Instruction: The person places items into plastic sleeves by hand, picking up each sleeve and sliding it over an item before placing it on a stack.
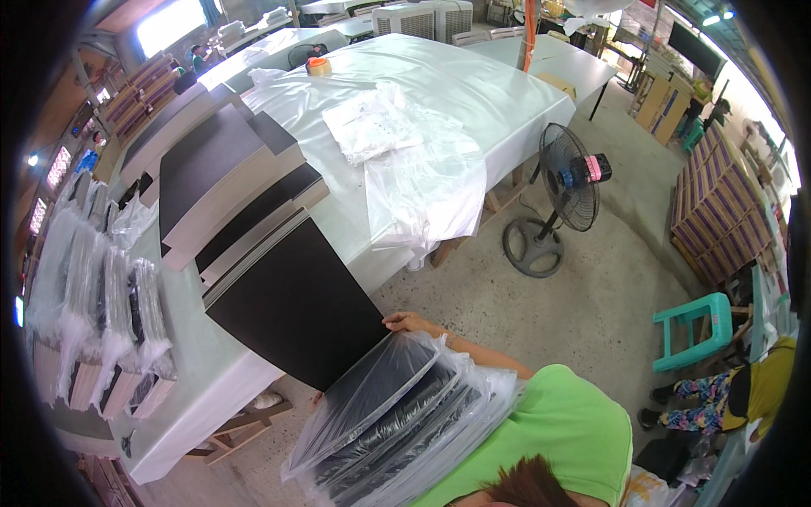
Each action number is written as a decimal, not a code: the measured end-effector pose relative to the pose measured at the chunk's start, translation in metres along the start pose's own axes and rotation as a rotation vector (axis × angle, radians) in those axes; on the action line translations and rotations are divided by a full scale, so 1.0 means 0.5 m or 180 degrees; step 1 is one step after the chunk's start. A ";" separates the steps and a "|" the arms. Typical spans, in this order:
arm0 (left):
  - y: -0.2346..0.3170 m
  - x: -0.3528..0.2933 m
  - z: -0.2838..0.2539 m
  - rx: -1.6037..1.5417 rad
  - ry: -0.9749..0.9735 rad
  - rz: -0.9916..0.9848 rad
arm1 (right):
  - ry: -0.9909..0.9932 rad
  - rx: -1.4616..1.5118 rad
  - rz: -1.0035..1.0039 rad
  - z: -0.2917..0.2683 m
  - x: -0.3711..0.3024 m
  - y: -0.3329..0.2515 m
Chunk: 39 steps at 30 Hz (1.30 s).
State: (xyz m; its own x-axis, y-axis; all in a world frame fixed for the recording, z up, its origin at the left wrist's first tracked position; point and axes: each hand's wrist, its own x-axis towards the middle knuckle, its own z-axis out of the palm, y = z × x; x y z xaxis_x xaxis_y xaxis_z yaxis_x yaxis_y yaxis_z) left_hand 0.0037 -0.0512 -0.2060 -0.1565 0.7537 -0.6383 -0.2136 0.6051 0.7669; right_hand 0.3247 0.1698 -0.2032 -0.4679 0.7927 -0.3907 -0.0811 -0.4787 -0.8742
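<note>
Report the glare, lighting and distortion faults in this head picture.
Head view: the upper-left window is blown out to white; the table's pale cover carries a broad sheen; the clear plastic by the right hand catches bright streaks; the black board shows hardly any surface detail; fisheye bends straight edges near the rim, and the corners go black.

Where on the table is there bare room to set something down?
The white table has a bare patch at its near end, between the wrapped bundles and the black boards, and another past the loose plastic, at the corner nearest the fan. The left side is crowded with black boards and wrapped bundles.
</note>
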 end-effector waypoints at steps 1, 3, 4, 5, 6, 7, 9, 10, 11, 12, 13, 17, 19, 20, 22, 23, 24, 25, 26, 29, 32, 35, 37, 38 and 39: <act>-0.019 -0.006 -0.011 0.0004 0.0084 -0.0068 | 0.0014 0.0114 0.0065 0.002 0.006 0.008; -0.052 -0.016 -0.029 0.0012 0.0205 -0.0166 | 0.0083 0.0267 0.0126 -0.002 0.021 0.029; -0.066 -0.023 -0.036 0.0020 0.0245 -0.0199 | 0.0138 0.0311 0.0114 -0.010 0.036 0.045; -0.083 -0.033 -0.044 0.0033 0.0302 -0.0275 | 0.0200 0.0371 0.0110 -0.020 0.047 0.064; -0.095 -0.035 -0.050 0.0044 0.0343 -0.0326 | 0.0229 0.0434 0.0004 -0.037 0.062 0.075; -0.102 -0.033 -0.052 0.0091 0.0366 -0.0374 | 0.0284 0.0521 -0.0076 -0.063 0.073 0.093; -0.131 -0.051 -0.066 0.0081 0.0499 -0.0505 | 0.0446 0.0696 -0.0098 -0.056 0.068 0.108; -0.153 -0.065 -0.074 0.0050 0.0608 -0.0575 | 0.0585 0.0776 -0.0072 -0.036 0.057 0.098; -0.171 -0.070 -0.080 0.0002 0.0651 -0.0617 | 0.0757 0.0831 -0.0068 -0.029 0.045 0.085; -0.193 -0.083 -0.086 -0.0038 0.0725 -0.0691 | 0.0758 0.0576 -0.0247 -0.019 0.030 0.076; -0.206 -0.087 -0.089 -0.0065 0.0752 -0.0760 | 0.0794 0.0317 -0.0452 -0.021 0.014 0.064; -0.250 -0.103 -0.099 -0.0088 0.0837 -0.0975 | 0.1271 -0.0572 -0.1259 -0.025 -0.010 -0.004; -0.264 -0.106 -0.112 -0.0109 0.0870 -0.1052 | 0.2103 -0.1539 -0.1897 -0.018 -0.017 -0.068; -0.272 -0.109 -0.122 -0.0114 0.0893 -0.1101 | 0.2447 -0.1826 -0.2323 -0.009 -0.023 -0.111; -0.284 -0.110 -0.136 -0.0110 0.0907 -0.1146 | 0.2972 -0.2394 -0.2824 0.002 -0.039 -0.202; -0.287 -0.114 -0.146 -0.0098 0.0912 -0.1164 | 0.3142 -0.2669 -0.2883 0.005 -0.048 -0.243; -0.287 -0.112 -0.153 -0.0068 0.0894 -0.1157 | 0.3226 -0.2855 -0.2944 0.013 -0.056 -0.283; -0.290 -0.119 -0.166 -0.0061 0.0913 -0.1199 | 0.3324 -0.3039 -0.3011 0.013 -0.059 -0.317; -0.286 -0.107 -0.180 -0.0018 0.0882 -0.1151 | 0.3453 -0.3284 -0.2992 0.000 -0.055 -0.340; -0.269 -0.098 -0.215 0.0089 0.0831 -0.1138 | 0.3665 -0.3824 -0.2607 -0.016 -0.042 -0.396; -0.249 -0.089 -0.222 0.0183 0.0798 -0.1085 | 0.3598 -0.4334 -0.2324 -0.033 -0.006 -0.415; -0.212 -0.071 -0.208 0.0312 0.0654 -0.0974 | 0.3351 -0.4626 -0.1812 -0.069 0.025 -0.434; -0.185 -0.056 -0.188 0.0380 0.0549 -0.0846 | 0.3018 -0.4587 -0.1567 -0.089 0.037 -0.458; -0.165 -0.043 -0.170 0.0414 0.0473 -0.0758 | 0.2880 -0.4615 -0.1475 -0.114 0.043 -0.466; -0.142 -0.034 -0.158 0.0459 0.0414 -0.0666 | 0.2738 -0.4637 -0.1386 -0.139 0.047 -0.471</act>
State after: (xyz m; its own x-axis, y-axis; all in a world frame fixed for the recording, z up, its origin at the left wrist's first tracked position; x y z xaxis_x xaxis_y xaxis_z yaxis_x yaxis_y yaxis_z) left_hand -0.0545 -0.1273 -0.2546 -0.2479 0.5751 -0.7796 -0.1162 0.7813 0.6133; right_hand 0.3941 0.3274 -0.0269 -0.0297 0.9483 0.3161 0.9515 0.1237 -0.2816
